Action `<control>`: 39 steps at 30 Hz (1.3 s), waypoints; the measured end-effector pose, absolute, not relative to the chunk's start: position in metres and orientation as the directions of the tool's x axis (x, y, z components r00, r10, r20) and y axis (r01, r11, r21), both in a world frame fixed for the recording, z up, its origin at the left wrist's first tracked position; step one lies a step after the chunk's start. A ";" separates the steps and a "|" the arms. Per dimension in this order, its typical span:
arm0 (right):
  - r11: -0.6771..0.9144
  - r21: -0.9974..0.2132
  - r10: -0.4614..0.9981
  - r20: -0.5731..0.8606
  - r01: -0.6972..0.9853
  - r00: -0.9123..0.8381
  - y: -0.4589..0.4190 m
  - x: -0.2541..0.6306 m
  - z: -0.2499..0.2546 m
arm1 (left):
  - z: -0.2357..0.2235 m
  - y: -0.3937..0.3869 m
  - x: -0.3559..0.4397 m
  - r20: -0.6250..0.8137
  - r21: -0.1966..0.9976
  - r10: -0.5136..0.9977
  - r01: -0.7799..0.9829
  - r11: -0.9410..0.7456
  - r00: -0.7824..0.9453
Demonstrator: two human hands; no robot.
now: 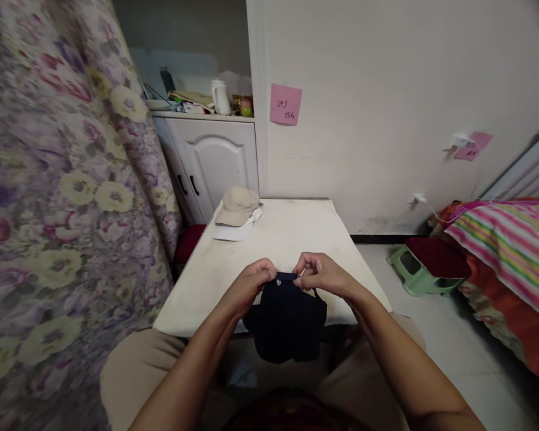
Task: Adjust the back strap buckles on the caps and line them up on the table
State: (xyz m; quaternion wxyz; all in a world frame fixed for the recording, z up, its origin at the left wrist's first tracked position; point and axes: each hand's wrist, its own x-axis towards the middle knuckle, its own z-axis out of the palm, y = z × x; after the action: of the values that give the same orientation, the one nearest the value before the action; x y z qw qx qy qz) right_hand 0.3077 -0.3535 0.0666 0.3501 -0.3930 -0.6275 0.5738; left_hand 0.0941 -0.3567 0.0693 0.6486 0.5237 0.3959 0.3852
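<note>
A dark navy, nearly black cap (291,323) hangs between my hands over the near edge of the white-covered table (296,233). My left hand (257,276) pinches the left end of its narrow band, beside a small shiny round fastener (278,282). On the right end of that band, the thumb and fingers of my right hand (321,275) are closed. A thin dark strap loop sticks out just below my right hand. At the table's far left corner, a beige cap (239,205) rests on top of a white cap (233,233).
A floral curtain (72,209) hangs close on the left. Behind the table are a white cabinet (220,155) and a wall with a pink note (286,104). To the right stand a green stool (417,281) with a dark red top and a bed with a striped cover (516,239).
</note>
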 end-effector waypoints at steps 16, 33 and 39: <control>0.029 -0.998 0.836 0.050 -0.047 -0.546 -0.361 0.308 0.067 | 0.064 -0.361 0.096 -0.101 0.981 0.911 -0.113 0.158 0.399; -0.106 -0.976 0.919 -0.024 -0.188 -0.392 -0.366 0.279 0.053 | 0.052 -0.377 0.087 0.022 0.998 0.907 -0.058 0.003 0.421; -0.219 -0.929 0.920 -0.094 -0.300 -0.380 -0.372 0.273 0.054 | 0.048 -0.391 0.092 0.304 0.892 0.930 0.280 -0.354 0.208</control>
State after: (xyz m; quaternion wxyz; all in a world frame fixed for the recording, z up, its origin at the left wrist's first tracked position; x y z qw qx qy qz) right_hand 0.2726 -0.3720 0.0538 0.4360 -0.3462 -0.4479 0.6996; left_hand 0.0919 -0.3910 0.0479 0.3604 0.6887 0.4393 0.4503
